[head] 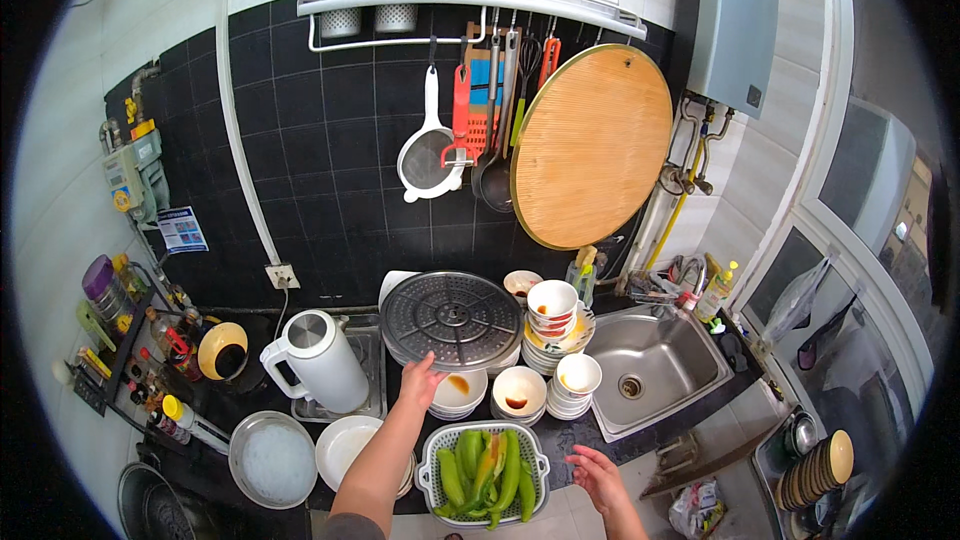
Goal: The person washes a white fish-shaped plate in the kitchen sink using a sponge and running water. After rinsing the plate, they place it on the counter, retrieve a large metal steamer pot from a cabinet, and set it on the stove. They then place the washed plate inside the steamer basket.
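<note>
My left hand (421, 381) reaches forward to the near edge of a round perforated dark steamer rack (451, 321), fingers at its rim; whether it grips the rim is not clear. The rack lies over stacked dishes. My right hand (595, 471) hangs near the counter's front edge, fingers spread, holding nothing. Between my arms, a grey-white plastic basket (428, 474) holds several long green peppers (471, 457). Behind the basket stand stacked white bowls (519, 391) with brown sauce residue, more bowls (553, 301) on plates, and a small bowl stack (578, 375).
A stainless steel sink (660, 371) is at right. To the left are a white electric kettle (322, 364), a metal basin (272, 460), a white plate (346, 450) and bottles on a rack. A round wooden board (592, 146) and utensils hang on the tiled wall.
</note>
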Available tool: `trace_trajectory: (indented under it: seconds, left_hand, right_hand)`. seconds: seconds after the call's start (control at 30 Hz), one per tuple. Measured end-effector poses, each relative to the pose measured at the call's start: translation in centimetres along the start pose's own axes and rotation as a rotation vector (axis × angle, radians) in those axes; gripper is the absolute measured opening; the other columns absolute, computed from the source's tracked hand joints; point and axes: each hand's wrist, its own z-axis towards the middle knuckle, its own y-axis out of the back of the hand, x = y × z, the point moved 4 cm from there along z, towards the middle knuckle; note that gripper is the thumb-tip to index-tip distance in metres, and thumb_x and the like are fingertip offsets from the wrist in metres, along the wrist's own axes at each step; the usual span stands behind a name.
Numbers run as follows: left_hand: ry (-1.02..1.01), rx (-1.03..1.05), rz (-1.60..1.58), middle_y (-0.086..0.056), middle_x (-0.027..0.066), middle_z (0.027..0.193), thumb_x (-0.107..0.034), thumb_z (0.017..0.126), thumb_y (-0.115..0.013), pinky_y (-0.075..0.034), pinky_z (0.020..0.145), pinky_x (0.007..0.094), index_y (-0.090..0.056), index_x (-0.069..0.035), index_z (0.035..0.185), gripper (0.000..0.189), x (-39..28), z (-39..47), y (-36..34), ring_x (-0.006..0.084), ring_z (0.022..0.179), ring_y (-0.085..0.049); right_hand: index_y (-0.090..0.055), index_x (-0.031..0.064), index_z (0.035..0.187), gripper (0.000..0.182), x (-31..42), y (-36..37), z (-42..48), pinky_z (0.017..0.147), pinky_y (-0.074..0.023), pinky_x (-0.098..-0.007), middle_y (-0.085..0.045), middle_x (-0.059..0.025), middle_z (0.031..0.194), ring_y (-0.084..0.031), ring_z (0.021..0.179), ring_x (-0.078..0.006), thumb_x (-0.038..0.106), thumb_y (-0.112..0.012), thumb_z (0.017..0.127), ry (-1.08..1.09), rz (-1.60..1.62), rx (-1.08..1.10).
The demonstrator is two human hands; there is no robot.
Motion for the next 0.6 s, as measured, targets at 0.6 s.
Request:
trace_trajectory:
  seconds: [0.6]
  left_hand:
    - [0.339, -0.022, 0.345, -0.029, 0.0193, 0.131, -0.054, 0.078, -0.051, -0.045, 0.079, 0.0454, -0.021, -0.010, 0.131, 0.076, 1.7, -1.6, 1.0, 0.0344, 0.100, -0.052]
  right_hand:
    - [-0.047, 0.0032, 0.114, 0.032, -0.9, -3.8, 3.2, 0.061, -0.0456, -0.0202, -0.059, -0.0086, 0.100, -0.054, 0.071, -0.0088, 0.014, -0.053, 0.084, -0.099, -0.089, 0.136]
